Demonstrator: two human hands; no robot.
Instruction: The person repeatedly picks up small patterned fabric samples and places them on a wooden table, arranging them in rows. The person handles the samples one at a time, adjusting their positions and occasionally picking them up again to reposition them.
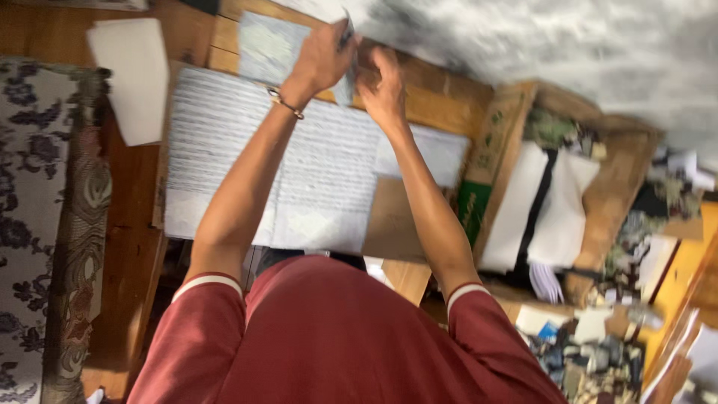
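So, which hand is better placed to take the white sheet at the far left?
Probably the left. The left hand is nearer the white sheet; the right hand would have to cross the left arm. Both hands seem to pinch a small grey card, so one must let go first.

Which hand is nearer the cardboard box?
Right. The right hand is up at the small sheet, on the side toward the cardboard box; the left hand is on the far side of it.
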